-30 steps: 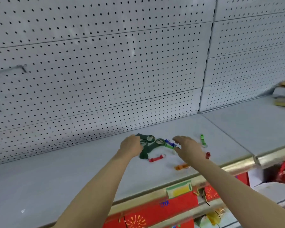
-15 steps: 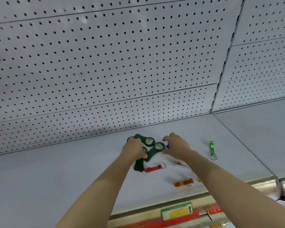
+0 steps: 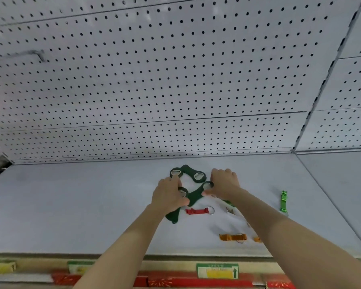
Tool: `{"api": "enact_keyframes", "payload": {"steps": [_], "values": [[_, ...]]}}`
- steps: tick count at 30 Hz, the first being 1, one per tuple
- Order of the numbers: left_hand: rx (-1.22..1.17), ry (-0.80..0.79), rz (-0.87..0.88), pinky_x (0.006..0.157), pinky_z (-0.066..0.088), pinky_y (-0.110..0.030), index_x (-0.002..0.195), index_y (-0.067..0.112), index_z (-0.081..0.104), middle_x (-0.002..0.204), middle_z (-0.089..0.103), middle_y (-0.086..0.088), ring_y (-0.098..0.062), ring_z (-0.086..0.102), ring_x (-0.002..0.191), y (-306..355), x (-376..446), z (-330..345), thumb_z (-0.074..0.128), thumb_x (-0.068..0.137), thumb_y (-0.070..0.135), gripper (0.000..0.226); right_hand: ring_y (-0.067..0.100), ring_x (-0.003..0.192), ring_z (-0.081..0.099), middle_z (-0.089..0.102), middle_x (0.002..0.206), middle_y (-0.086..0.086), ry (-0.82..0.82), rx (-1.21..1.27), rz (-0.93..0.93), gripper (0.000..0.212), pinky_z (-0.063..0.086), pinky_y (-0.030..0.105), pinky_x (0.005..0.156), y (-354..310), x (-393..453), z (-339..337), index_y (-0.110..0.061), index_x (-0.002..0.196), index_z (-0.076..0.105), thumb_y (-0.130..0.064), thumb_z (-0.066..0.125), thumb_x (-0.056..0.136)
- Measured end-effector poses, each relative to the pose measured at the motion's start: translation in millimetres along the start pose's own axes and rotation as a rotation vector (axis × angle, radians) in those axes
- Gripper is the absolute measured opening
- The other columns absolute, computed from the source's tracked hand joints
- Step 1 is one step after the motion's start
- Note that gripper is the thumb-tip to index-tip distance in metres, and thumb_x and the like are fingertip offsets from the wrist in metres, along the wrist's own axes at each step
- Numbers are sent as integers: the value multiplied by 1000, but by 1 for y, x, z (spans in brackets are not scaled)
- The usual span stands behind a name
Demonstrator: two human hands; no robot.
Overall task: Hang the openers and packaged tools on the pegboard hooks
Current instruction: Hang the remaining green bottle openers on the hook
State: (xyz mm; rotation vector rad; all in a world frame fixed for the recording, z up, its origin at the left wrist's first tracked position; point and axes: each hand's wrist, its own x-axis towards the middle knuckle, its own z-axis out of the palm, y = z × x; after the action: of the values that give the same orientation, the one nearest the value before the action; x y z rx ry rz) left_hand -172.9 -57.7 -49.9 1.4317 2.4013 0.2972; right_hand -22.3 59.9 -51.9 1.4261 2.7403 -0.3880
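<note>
Grey shelf (image 3: 71, 205) under the pegboard (image 3: 175, 80) carries dark green openers (image 3: 193, 174). Left hand (image 3: 168, 198) curls around one opener's ring; right hand (image 3: 224, 182) pinches another's ring end. Right forearm hides part of the small openers near the red opener (image 3: 197, 211).

Even, cool overhead light is spread across the pegboard (image 3: 175, 80) and shelf (image 3: 71, 205); only soft, faint shadows are cast. Straight seams are bowed by wide-angle distortion, and the left edge is smeared by blur.
</note>
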Motion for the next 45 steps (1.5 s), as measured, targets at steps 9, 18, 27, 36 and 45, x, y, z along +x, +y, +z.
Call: {"api": "enact_keyframes", "payload": {"steps": [9,18,27,36,45], "values": [[-567,238,-99,83,57,-25,107,19,62,111,64,1,-19,66,94,-21,-24,-18,78,82,8,32,17,79,63,60,100,3,162,618,-76,33,52,21,61,-24,-24,-20,-23,94,54,-14,80,75],[-996,342,-41,85,57,-29,115,23,66,110,71,2,-17,68,100,-74,-60,-68,83,79,11,42,24,82,72,74,89,10,251,1246,11,33,59,24,61,-84,-59,-48,-9,96,69,3,81,68],[-1151,470,137,80,54,-19,109,22,74,104,75,7,-8,68,96,-158,-126,-177,77,82,2,33,23,80,70,75,88,14,372,1503,-76,21,57,21,64,-223,-90,-69,-2,93,72,3,77,74],[-1318,622,222,68,54,-15,109,18,74,102,76,4,0,70,85,-218,-170,-248,78,82,0,34,24,79,70,74,88,19,374,1567,-192,15,61,37,75,-338,-113,-103,-4,91,74,1,75,77],[-1383,775,337,74,54,-16,116,14,72,105,76,-3,-6,70,91,-251,-195,-294,74,83,-3,37,18,75,71,75,85,14,342,1532,-437,14,61,32,69,-402,-132,-137,-6,91,75,-1,75,78]]}}
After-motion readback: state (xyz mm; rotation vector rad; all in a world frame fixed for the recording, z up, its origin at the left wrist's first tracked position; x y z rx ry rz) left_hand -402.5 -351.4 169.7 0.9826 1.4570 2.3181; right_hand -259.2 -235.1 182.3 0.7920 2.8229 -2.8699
